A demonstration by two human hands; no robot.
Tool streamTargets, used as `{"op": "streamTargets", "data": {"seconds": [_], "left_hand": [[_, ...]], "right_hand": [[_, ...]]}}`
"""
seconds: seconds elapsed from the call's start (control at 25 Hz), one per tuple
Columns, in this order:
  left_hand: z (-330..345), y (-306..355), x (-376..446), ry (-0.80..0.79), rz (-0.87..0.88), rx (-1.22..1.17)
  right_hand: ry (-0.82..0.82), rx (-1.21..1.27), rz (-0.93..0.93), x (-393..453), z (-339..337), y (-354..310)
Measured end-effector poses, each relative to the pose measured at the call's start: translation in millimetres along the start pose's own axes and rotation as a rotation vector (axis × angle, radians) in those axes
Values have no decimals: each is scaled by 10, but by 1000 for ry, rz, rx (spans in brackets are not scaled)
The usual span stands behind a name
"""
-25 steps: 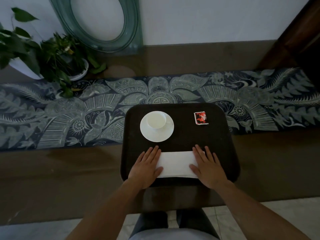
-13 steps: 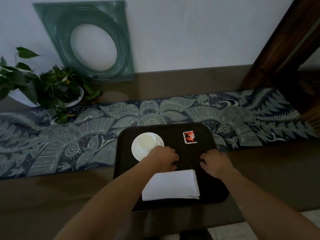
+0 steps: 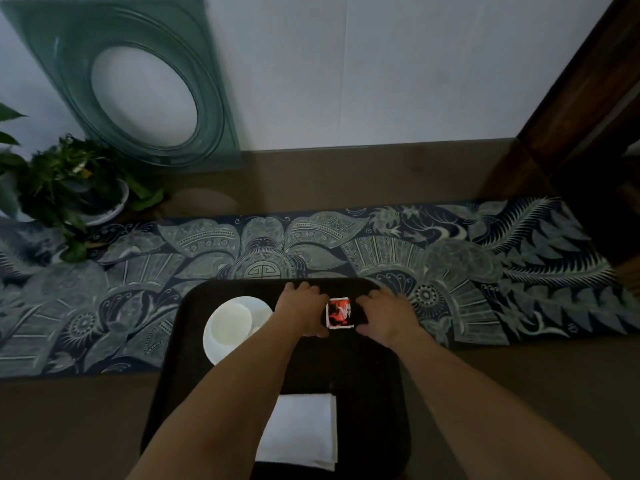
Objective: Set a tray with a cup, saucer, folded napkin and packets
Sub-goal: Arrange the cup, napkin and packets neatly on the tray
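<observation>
A dark tray (image 3: 374, 393) is set on a brown desk (image 3: 86, 427), its far edge lying over a blue patterned runner (image 3: 485, 271). On the tray's far part, a red and white packet (image 3: 340, 313) is framed by both hands. The left hand (image 3: 304, 315) is placed at the packet's left edge and the right hand (image 3: 384, 315) at its right edge, each with curled fingers touching or just beside it; whether the packet is actually pinched cannot be told. A white cup (image 3: 231, 323) is seated on a white saucer (image 3: 258, 308) at the tray's left. A folded white napkin (image 3: 304, 431) is laid flat at the tray's near edge, between the forearms. A potted plant (image 3: 65, 188) and a green glass panel (image 3: 138, 81) are seen against the wall.
</observation>
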State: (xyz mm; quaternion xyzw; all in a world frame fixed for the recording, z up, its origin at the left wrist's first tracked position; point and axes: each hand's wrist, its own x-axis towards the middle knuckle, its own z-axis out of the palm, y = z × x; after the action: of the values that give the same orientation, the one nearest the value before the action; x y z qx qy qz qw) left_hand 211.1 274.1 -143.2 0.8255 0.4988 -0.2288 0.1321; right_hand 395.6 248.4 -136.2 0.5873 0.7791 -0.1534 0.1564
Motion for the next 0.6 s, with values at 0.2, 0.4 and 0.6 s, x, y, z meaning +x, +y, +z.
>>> {"op": "streamTargets", "data": {"seconds": [0.2, 0.4, 0.6], "left_hand": [[279, 21, 142, 107, -8, -86], [470, 47, 232, 151, -41, -178], [513, 62, 276, 226, -61, -287]], "right_hand": [[60, -37, -70, 228, 222, 110], [108, -37, -75, 360, 345, 154], [134, -10, -73, 390, 448, 231]]}}
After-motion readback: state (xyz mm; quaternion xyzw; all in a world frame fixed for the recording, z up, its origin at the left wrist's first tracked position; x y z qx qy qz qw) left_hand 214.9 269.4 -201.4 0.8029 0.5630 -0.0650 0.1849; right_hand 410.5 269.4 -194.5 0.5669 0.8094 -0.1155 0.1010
